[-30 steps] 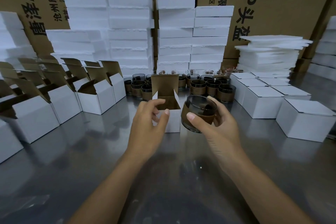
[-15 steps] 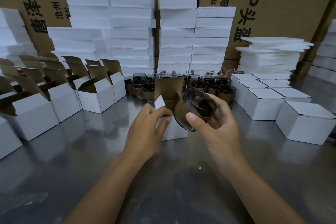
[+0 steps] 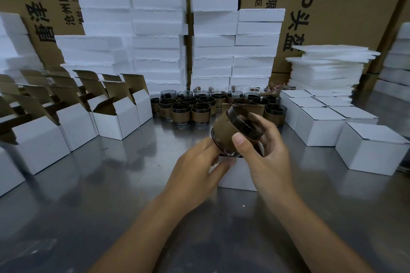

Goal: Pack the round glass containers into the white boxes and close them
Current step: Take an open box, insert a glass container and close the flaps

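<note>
Two arms entered from the bottom edge. Left hand (image 3: pixel 197 168) and right hand (image 3: pixel 266 157) were bare. Left forearm (image 3: pixel 142 232) and right forearm (image 3: pixel 310 228) were bare along all the length that showed, wrists included. Build was slender, with long, thin fingers. Right thumbnail (image 3: pixel 238 139) was cut short, squarish and plain. Left nails could not be made out.

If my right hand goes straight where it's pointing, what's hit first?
Probably the open white box, held by the left hand: the right hand tips the glass container base-first toward its mouth. Depth is unclear.
</note>
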Tool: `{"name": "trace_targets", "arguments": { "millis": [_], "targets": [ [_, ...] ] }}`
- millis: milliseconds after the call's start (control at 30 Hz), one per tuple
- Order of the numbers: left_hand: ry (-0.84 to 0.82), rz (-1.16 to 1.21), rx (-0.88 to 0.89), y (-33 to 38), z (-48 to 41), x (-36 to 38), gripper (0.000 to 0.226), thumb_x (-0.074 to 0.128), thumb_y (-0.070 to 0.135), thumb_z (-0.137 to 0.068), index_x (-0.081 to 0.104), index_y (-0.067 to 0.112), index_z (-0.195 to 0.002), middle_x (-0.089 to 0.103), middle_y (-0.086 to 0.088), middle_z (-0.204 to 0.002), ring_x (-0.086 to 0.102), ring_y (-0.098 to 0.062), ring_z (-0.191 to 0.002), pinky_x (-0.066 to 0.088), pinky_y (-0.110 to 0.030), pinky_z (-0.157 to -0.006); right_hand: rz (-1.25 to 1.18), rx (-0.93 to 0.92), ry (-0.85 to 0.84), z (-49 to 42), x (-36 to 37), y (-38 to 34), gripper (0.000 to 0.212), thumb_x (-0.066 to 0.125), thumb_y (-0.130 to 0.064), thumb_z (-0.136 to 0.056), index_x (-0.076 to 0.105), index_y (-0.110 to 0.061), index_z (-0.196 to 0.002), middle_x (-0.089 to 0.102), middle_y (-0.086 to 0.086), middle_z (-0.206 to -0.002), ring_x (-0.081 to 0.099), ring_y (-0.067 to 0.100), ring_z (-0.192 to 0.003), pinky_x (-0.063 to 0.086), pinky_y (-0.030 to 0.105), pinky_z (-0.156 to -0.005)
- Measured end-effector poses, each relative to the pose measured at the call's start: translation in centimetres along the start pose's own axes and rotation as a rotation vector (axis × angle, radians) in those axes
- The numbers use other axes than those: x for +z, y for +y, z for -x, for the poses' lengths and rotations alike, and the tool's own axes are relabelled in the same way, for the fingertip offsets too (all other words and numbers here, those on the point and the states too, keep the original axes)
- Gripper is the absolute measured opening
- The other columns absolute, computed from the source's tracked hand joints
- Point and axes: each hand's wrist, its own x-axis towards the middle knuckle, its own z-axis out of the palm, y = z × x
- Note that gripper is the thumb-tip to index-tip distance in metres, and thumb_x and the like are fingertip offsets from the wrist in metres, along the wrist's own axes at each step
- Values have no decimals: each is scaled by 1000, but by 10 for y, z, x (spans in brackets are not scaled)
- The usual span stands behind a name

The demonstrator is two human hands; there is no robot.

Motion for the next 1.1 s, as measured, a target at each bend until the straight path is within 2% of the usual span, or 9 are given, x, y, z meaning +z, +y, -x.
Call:
{"name": "trace_targets", "arguments": {
  "millis": [100, 233, 433, 500, 567, 700, 833, 967, 1100],
  "targets": [
    [-3, -15, 39, 1, 0, -1, 20, 63, 23, -87, 63, 16, -106, 54, 9, -84, 44, -2, -68, 43, -20, -61, 12, -3, 30, -1, -1, 1, 47, 76, -41, -64, 57, -33, -106, 67, -23, -102, 61, -5, -101, 45, 8, -79],
    [7, -29, 55, 1, 0, -2, 10, 65, 24, -85, 62, 16, -90, 46, 9, -74, 46, -7, -65, 44, -25, -56, 42, -48, 73, -4, -3, 4, 47, 77, -39, -65, 55, -35, -107, 66, -25, -103, 59, -5, -103, 44, 8, -84],
    [-10, -20, 53, 0, -1, -2, 16, 69, 29, -82, 61, 17, -89, 46, 9, -74, 47, -10, -66, 46, -31, -57, 128, -52, 83, -5, -6, 5, 57, 74, -38, -65, 49, -41, -116, 62, -18, -112, 57, 2, -112, 43, 35, -104],
    [-18, -20, 51, 0, -1, -2, 16, 71, 29, -82, 60, 18, -88, 45, 10, -74, 47, -9, -67, 47, -31, -58, 171, -64, 88, -5, -8, 4, 66, 75, -34, -71, 39, -45, -125, 59, -17, -118, 55, 1, -115, 43, 31, -103],
    [-10, -13, 45, 1, -1, -2, 17, 71, 29, -81, 57, 20, -85, 42, 13, -73, 46, -9, -66, 45, -28, -57, 248, -123, 81, -4, -9, 3, 70, 77, -24, -76, 36, -45, -129, 57, -17, -119, 53, -1, -115, 42, 16, -97],
    [-6, 2, 41, 1, -1, -1, 16, 71, 29, -81, 57, 20, -84, 45, 8, -72, 47, -12, -65, 45, -33, -57, 480, -221, 57, -2, -9, 7, 36, 72, -22, -76, 53, -45, -95, 50, -11, -118, 49, -5, -108, 37, 7, -87],
    [24, -4, 55, 1, -2, -2, 18, 63, 36, -81, 58, 19, -83, 44, 8, -70, 47, -12, -61, 45, -35, -54, 639, -199, 16, -1, -11, 9, 33, 74, -21, -77, 50, -44, -75, 43, -12, -125, 44, -4, -113, 32, 1, -84],
    [48, -33, 59, 1, -1, -2, 25, 55, 44, -80, 58, 19, -82, 43, 10, -69, 46, -11, -60, 43, -31, -51, 712, -163, -56, 0, -11, 7, 27, 69, -26, -80, 47, -42, -75, 34, -16, -133, 38, 7, -129, 32, 24, -99],
    [50, -58, 63, -1, -1, -2, 16, 65, 33, -80, 59, 19, -83, 42, 10, -69, 45, -11, -59, 40, -27, -51, 769, -128, -125, -1, -13, 12, 14, 62, -25, -86, 54, -27, -75, 34, -12, -140, 31, 11, -133, 28, 33, -105]
  ]
}}
